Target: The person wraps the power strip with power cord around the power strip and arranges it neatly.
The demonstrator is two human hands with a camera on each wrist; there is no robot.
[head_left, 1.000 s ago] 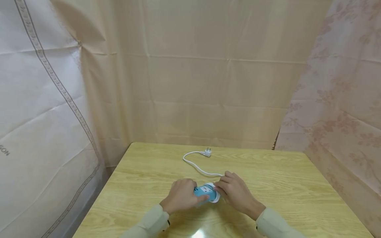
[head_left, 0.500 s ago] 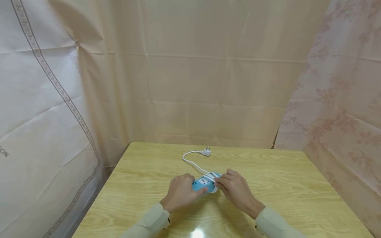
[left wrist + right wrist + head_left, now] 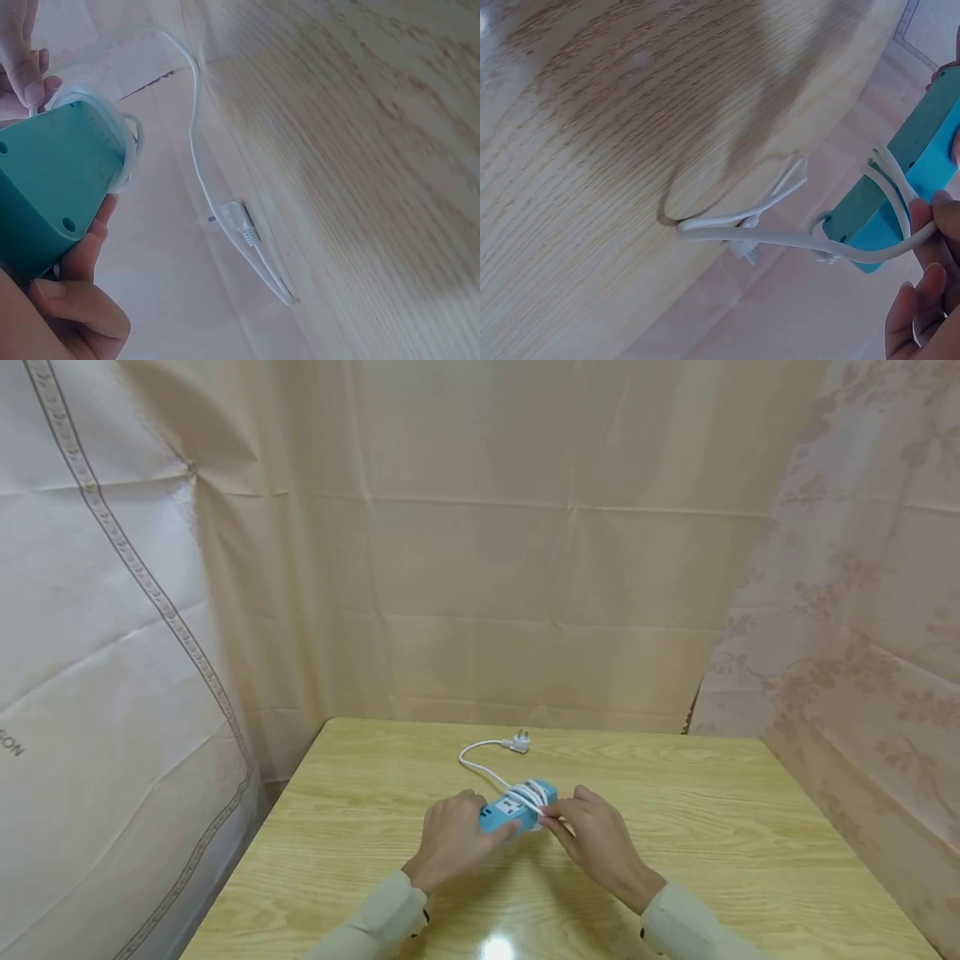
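Note:
My left hand [image 3: 455, 837] grips the near left end of a blue power strip [image 3: 495, 816], thumb along its side. Several turns of white cord [image 3: 528, 793] wrap round the strip's far part. Between thumb and forefinger, my right hand [image 3: 596, 839] pinches the cord at the strip's right side. In the left wrist view the teal underside of the power strip [image 3: 56, 176] shows, held up off the table. The right wrist view has the pinched cord [image 3: 795, 238] running from the fingers toward the table. At its free end a white plug [image 3: 519, 742] lies with its prongs up.
The wooden table [image 3: 675, 810] spreads out under both hands. Behind it hangs a beige cloth [image 3: 480, 568]. A pale cloth [image 3: 112, 652] stands on the left and a floral one [image 3: 862, 652] on the right.
The power strip has shifted a little away from me and tilted, showing more of its top. The right hand has brought the cord across the strip's top. The plug stays in place.

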